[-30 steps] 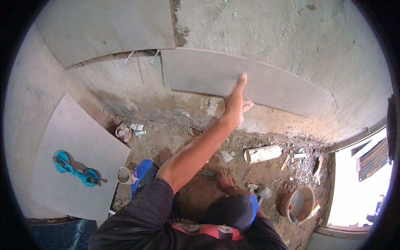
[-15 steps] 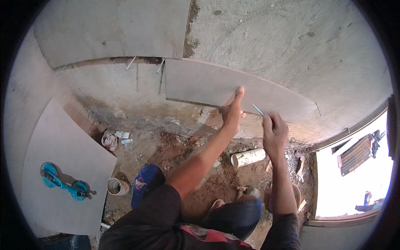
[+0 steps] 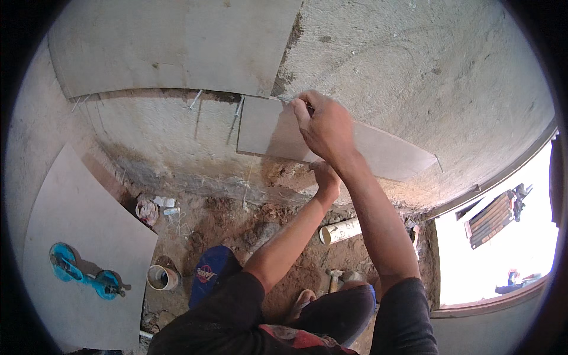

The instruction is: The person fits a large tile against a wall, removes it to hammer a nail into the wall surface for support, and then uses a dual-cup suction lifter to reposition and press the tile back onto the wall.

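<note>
**Grey tile held against rough wall**

The long grey rectangular wall tile sits low on the cement wall. The left hand supports its lower edge, grip unclear; the right hand pinches a thin pencil-like tool at its top edge. A white pipe piece lies below.

Right hand pinching a thin pencil at the top edge of a grey tile on the rough wall, left hand pressing the tile's bottom edge, blue suction handle at 8 o'clock, white pipe on the dirt at 5 o'clock.
</note>
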`<state>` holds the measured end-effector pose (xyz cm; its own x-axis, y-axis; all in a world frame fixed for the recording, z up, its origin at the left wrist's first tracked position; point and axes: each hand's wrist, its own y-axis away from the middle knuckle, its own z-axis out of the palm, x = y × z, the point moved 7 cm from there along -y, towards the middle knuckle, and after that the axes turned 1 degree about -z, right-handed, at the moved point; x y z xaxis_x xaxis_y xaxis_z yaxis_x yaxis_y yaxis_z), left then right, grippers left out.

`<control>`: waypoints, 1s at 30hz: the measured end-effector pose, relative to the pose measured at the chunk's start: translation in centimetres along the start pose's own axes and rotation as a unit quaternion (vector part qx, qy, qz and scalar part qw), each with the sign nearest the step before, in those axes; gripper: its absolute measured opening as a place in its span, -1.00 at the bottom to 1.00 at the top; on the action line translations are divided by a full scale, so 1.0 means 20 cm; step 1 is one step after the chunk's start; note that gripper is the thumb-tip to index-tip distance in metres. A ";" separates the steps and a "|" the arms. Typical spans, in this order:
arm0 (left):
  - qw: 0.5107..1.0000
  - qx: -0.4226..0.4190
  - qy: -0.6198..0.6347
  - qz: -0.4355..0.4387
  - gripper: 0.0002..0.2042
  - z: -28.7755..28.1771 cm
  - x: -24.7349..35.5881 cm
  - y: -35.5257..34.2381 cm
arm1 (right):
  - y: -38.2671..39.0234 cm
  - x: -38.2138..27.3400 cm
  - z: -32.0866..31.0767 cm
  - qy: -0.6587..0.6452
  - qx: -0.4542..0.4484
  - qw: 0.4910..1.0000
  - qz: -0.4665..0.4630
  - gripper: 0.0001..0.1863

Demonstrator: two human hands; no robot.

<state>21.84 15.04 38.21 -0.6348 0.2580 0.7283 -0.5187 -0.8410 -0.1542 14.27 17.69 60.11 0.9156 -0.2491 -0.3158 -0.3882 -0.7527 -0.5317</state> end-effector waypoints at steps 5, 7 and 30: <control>1.000 -0.014 -0.019 0.006 -0.67 0.02 0.03 0.02 | -0.08 -0.07 0.03 0.048 -0.006 0.998 -0.045 -0.75; 0.998 -0.020 -0.061 -0.004 -0.64 0.00 -0.02 -0.01 | -0.11 -0.11 0.02 0.061 -0.014 0.996 -0.056 -0.76; 0.997 -0.022 0.050 -0.050 -0.51 0.04 -0.04 0.00 | 0.00 -0.02 0.02 0.109 -0.009 0.993 -0.042 -0.80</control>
<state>22.83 14.54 38.05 -0.6318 0.3875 0.6713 -0.6051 -0.7878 -0.1148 13.80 18.05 59.86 0.9461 -0.3104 -0.0924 -0.3101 -0.7860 -0.5348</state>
